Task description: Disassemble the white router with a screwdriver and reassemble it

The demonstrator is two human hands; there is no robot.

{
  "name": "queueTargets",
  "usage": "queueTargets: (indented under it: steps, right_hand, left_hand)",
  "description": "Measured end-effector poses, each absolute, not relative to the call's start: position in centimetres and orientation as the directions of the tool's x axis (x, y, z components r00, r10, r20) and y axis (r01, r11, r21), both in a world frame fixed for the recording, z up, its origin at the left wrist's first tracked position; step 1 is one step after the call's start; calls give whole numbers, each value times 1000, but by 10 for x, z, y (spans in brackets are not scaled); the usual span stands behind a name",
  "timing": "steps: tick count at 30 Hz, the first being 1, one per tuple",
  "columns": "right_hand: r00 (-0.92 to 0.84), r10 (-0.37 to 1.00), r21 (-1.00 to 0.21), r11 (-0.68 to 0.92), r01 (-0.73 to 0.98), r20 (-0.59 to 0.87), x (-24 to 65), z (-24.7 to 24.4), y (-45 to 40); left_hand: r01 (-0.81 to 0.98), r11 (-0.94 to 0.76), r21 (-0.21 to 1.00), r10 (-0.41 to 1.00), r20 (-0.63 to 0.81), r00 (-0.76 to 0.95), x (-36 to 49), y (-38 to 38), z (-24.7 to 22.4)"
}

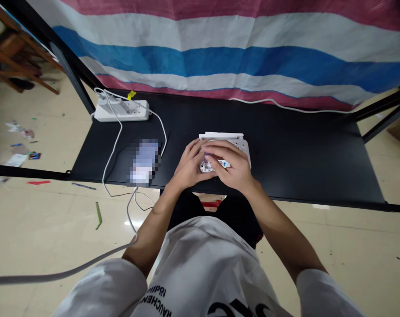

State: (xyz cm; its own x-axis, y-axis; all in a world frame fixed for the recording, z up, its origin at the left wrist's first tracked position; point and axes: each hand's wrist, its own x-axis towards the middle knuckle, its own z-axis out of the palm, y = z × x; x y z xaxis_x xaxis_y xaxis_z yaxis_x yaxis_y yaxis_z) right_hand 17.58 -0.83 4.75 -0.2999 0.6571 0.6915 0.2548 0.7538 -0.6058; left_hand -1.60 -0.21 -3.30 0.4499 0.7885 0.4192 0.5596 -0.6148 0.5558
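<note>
Left hand [190,164] and right hand [234,164] curl inward over a white device [207,167]; whether they grip is unclear.

It looks like someone's lived-in room, though I can't tell whether home or dormitory. The black metal-framed table [302,154] is narrow and plain, with a striped sheet [219,61] hanging along its back edge and a household power strip [137,115] on its left end. Past that same end of the table stands wooden furniture [15,44], and the glossy floor [54,224] left of the table is strewn with scraps [16,159].
</note>
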Motion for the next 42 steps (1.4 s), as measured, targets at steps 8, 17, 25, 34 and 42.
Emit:
queueTargets:
  steps: [8,17,25,34,42]
  right_hand:
    - [-220,655,-614,755,231,723,182,55,-8]
    - [-200,680,-634,732,250,706,184,55,-9]
    - [-100,700,-678,711,184,707,193,58,-12]
    - [613,446,-716,628,305,652,284,58,-11]
    - [850,486,-889,456,-48,203,350,-18,-34]
  left_hand:
    - [557,-624,548,782,438,444,-15,-2,-34]
    - [545,-575,610,818,412,401,-17,-6,-26]
    - [514,-564,646,826,450,340,-17,-11,-15]
    - [568,-548,615,836,426,345,15,2,10]
    - [602,-693,397,715,270,645,109,53,38]
